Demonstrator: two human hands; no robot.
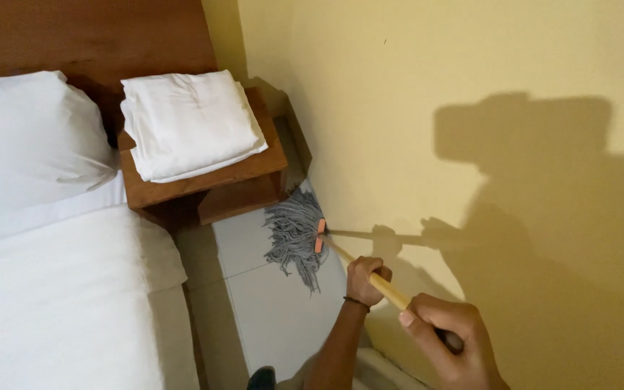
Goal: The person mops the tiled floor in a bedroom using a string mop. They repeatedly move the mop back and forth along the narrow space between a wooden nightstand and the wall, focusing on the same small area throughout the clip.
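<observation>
- Head view: I see my left hand (367,278) wrapped around the wooden mop handle (388,290) lower down the shaft, fingers closed on it, a thin dark band at the wrist.
- My right hand (448,343) grips the same handle further up, near the bottom edge of the picture, fingers curled shut around it. With the hands apart along the shaft, I judge the lower one steers and the upper one pushes.
- The grey string mop head (295,237) lies spread on the pale tiled floor (269,310), in the narrow strip between the bed (52,289) and the yellow wall (413,94), just beside the wooden nightstand (211,177). An orange clamp (320,235) joins strands to handle.
- The handle slopes low, which seems to let the strands lie flat and reach toward the corner under the nightstand.
- On the nightstand rests a stack of folded white linen (189,123), kept off the floor. A white pillow (30,137) sits at the wooden headboard (88,36).
- Shadows of my arms and the handle fall on the wall.
</observation>
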